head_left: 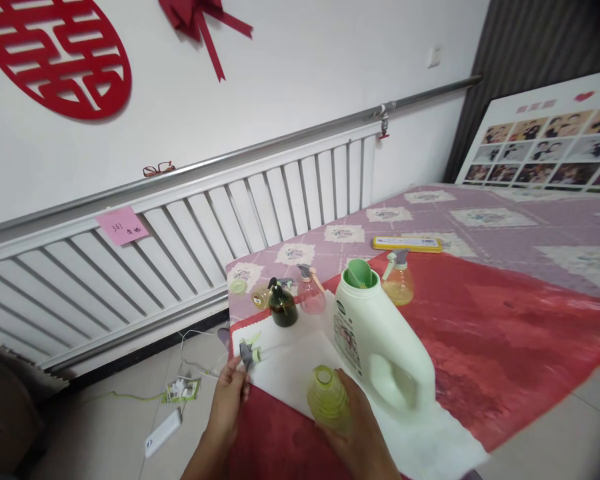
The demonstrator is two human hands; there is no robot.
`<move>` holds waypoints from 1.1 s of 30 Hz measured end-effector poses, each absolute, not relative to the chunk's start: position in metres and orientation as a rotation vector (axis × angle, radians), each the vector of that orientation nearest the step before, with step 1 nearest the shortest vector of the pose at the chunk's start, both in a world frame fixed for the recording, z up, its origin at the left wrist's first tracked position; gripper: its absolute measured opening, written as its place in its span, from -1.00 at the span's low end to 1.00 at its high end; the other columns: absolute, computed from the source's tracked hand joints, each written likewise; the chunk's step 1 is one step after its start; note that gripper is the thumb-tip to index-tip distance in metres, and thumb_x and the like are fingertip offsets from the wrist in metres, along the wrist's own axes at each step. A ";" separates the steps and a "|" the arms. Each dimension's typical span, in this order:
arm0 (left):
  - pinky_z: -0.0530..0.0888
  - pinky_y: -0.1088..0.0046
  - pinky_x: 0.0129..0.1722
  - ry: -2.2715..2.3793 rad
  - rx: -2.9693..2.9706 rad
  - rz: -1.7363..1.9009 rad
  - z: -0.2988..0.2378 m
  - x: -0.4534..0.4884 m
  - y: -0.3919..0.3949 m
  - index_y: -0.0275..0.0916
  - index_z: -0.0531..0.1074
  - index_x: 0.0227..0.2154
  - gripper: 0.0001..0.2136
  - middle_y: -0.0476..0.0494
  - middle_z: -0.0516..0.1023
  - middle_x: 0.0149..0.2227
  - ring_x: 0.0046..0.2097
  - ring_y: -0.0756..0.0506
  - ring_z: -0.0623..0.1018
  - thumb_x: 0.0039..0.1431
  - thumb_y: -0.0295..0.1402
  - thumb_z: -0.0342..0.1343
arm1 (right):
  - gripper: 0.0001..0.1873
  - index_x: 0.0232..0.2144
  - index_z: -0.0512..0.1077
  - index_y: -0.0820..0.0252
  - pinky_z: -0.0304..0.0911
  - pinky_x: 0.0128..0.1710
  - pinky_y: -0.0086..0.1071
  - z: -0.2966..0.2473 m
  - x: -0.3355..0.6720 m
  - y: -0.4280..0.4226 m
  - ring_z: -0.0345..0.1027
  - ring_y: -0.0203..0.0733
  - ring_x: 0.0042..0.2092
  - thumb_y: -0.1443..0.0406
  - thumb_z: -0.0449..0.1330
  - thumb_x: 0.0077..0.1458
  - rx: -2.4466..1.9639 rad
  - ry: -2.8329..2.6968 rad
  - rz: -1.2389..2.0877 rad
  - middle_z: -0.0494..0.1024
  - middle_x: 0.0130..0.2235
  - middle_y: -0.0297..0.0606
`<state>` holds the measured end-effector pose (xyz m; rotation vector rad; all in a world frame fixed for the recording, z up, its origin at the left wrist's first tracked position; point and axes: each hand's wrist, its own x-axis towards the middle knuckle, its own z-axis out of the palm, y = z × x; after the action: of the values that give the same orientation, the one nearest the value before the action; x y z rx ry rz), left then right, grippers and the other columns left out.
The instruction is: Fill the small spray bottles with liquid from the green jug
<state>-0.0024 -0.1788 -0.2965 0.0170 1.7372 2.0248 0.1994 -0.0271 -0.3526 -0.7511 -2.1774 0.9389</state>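
Note:
My right hand (363,437) grips a small yellow-green bottle (327,397) with its neck open, tilted over the white cloth (290,363). My left hand (229,400) holds a grey spray-pump head (247,353) at the cloth's left edge, apart from the bottle. Just right of the bottle stands a large pale-green detergent jug (380,337) with an open green mouth. Behind it stand a dark green pump bottle (283,303), a pink spray bottle (310,293) and an orange spray bottle (399,280).
A red plastic sheet (505,320) covers the near part of the purple-quilted bed. A yellow flat case (407,244) lies further back. A white slatted radiator cover (180,240) lines the wall. A white power bank (163,433) and cables lie on the floor at left.

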 end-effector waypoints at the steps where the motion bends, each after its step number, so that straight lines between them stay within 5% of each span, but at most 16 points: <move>1: 0.22 0.65 -0.58 1.766 0.106 2.012 -0.294 0.000 -0.178 -0.19 0.34 -0.09 -0.57 0.15 0.40 -0.57 -0.60 0.12 0.31 -0.04 -0.24 0.27 | -0.16 0.19 0.00 0.12 0.18 0.14 0.02 -0.349 0.196 -0.026 0.19 0.17 0.20 0.14 0.25 -0.09 -0.751 -2.160 0.943 0.28 0.19 0.03; 5: 0.39 0.50 -0.25 1.857 0.484 1.876 -0.286 0.017 -0.165 -0.24 0.39 -0.10 -0.58 -0.12 0.54 -0.25 -0.24 -0.03 0.50 -0.05 -0.29 0.28 | -0.18 0.19 0.01 0.20 0.14 0.17 0.05 -0.338 0.179 -0.023 0.16 0.17 0.22 0.23 0.24 -0.10 -0.716 -2.128 0.942 0.27 0.19 0.07; 11: 0.30 0.28 0.07 1.857 0.865 1.587 -0.288 0.052 -0.140 -0.17 0.22 0.14 -0.18 -0.28 0.36 0.13 0.15 -0.24 0.34 -0.29 -0.50 0.36 | -0.15 0.22 0.00 0.22 0.14 0.18 -0.03 -0.341 0.169 -0.027 0.14 0.13 0.24 0.31 0.22 -0.13 -0.731 -2.225 1.000 0.25 0.22 0.07; 17: 0.21 0.24 0.22 1.711 1.019 1.649 -0.306 0.064 -0.125 -0.20 0.15 0.18 -0.13 -0.27 0.30 0.19 0.22 -0.31 0.27 -0.29 -0.47 0.37 | -0.19 0.27 -0.09 0.27 0.11 0.20 0.01 -0.326 0.197 -0.034 0.09 0.07 0.26 0.31 0.13 0.02 -0.686 -2.302 0.858 0.17 0.26 0.08; 24: 0.07 0.16 0.30 1.930 1.190 1.416 -0.329 0.061 -0.119 -0.29 -0.02 0.24 -0.06 -0.31 0.16 0.26 0.29 -0.29 0.15 -0.28 -0.49 0.27 | -0.46 0.12 0.20 0.07 0.23 0.08 0.01 -0.268 0.273 -0.021 0.29 0.09 0.09 0.19 0.15 0.09 -0.848 -1.978 0.556 0.37 0.09 -0.08; 33: 0.10 0.19 0.28 2.070 1.224 1.304 -0.331 0.067 -0.123 -0.32 0.00 0.23 -0.16 -0.33 0.16 0.27 0.29 -0.26 0.17 -0.18 -0.40 0.20 | -0.30 0.04 0.25 0.09 0.31 -0.03 -0.13 -0.233 0.268 0.032 0.34 0.03 0.03 -0.04 0.27 -0.11 -1.060 -1.462 1.136 0.43 0.03 -0.10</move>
<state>0.0669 -0.1234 -0.3310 1.2238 2.0702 1.3036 0.2684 0.0321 -0.2333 -1.0598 -1.4625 1.1359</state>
